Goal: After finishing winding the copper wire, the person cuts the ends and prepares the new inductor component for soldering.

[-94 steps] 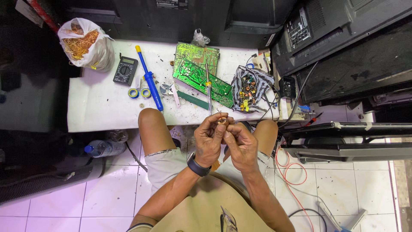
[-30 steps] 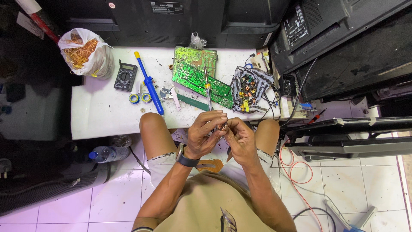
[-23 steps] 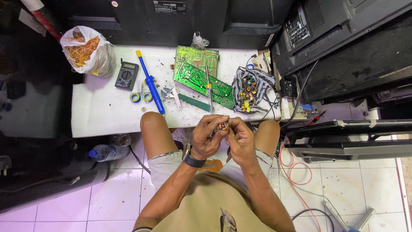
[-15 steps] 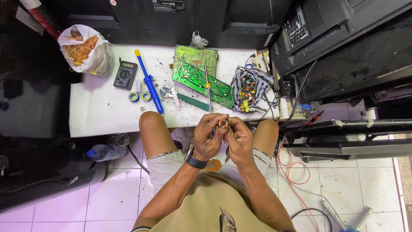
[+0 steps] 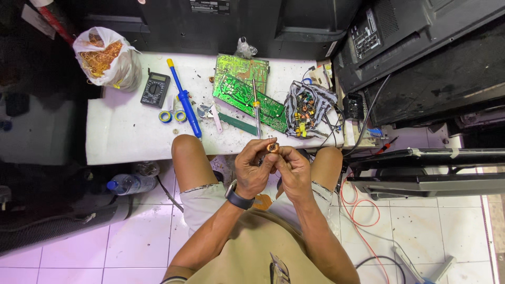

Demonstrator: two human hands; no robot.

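Small copper-wound coil held between both hands above the knees, in front of the worktop.

The copper coil [image 5: 272, 148] is pinched at fingertip level: the left hand [image 5: 253, 171] grasps it from the left, and the right hand [image 5: 292, 171] closes on it from the right, both clenched around the part. The step in hand appears to be working the winding by finger; the next move likely calls for a steady pinch and a fine pull on the wire. On the worktop [image 5: 121, 134] lie two green circuit boards [image 5: 243, 90], one soldering iron [image 5: 255, 105], one blue desoldering pump [image 5: 184, 100], one multimeter [image 5: 154, 90], two tape rolls [image 5: 172, 116] and one bag of copper scrap [image 5: 108, 60].
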